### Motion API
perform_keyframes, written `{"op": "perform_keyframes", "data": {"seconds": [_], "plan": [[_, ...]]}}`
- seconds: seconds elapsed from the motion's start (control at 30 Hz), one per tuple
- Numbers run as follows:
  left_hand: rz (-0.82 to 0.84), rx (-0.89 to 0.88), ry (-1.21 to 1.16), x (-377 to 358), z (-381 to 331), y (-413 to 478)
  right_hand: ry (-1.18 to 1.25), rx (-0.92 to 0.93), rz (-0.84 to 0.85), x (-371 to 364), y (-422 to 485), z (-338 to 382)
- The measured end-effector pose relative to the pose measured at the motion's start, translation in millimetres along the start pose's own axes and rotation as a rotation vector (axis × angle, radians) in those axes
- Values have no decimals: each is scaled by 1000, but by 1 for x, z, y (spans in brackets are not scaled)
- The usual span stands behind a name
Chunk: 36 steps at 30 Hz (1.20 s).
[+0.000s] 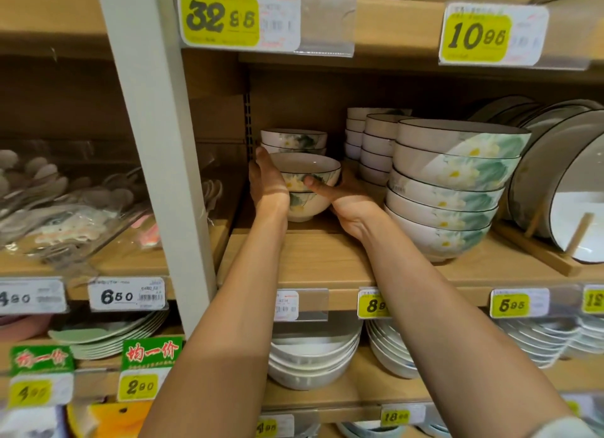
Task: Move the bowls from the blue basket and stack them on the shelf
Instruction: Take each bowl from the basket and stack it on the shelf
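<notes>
A short stack of small white bowls [305, 189] with green and yellow flower prints stands on the wooden shelf [313, 261]. My left hand [266, 182] presses against its left side, fingers straight. My right hand [340, 197] cups its right side, thumb across the front of the upper bowl. Another stack of the same small bowls [294, 142] sits just behind. The blue basket is out of view.
A tall stack of large flowered bowls [447, 189] stands close to the right of my right hand. Smaller bowl stacks [376, 147] are behind it. Plates [562, 189] lean in a wooden rack at far right. A white upright post [157, 137] borders the shelf on the left.
</notes>
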<state>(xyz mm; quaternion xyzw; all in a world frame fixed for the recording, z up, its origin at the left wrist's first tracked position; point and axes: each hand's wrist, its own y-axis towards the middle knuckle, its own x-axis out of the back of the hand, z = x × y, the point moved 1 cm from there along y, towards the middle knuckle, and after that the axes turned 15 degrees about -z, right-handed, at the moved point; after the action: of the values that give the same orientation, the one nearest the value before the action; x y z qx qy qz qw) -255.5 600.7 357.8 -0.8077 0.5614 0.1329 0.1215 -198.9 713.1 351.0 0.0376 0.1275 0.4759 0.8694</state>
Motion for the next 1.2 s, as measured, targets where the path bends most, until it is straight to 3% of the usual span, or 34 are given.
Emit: {"op": "perform_keyframes", "data": {"seconds": [0.43,0.57,0.63,0.73,0.83,0.97,1.2], "plan": [[-81,39,146,26,-21,-37,-187,43,-70,2,-21,9],[-112,-134,262,54,-40,-95,-239,133,-145,17,-58,34],[-36,-249,222,75,-47,-133,-190,206,-94,31,-84,46],[40,-264,156,115,-50,-184,-111,212,49,53,-124,48],[9,-197,87,166,-39,-225,7,89,155,73,-164,38],[-162,-108,68,250,-8,-270,64,-129,285,86,-218,0],[-485,5,164,374,18,-311,-37,-413,481,63,-320,-86]]}}
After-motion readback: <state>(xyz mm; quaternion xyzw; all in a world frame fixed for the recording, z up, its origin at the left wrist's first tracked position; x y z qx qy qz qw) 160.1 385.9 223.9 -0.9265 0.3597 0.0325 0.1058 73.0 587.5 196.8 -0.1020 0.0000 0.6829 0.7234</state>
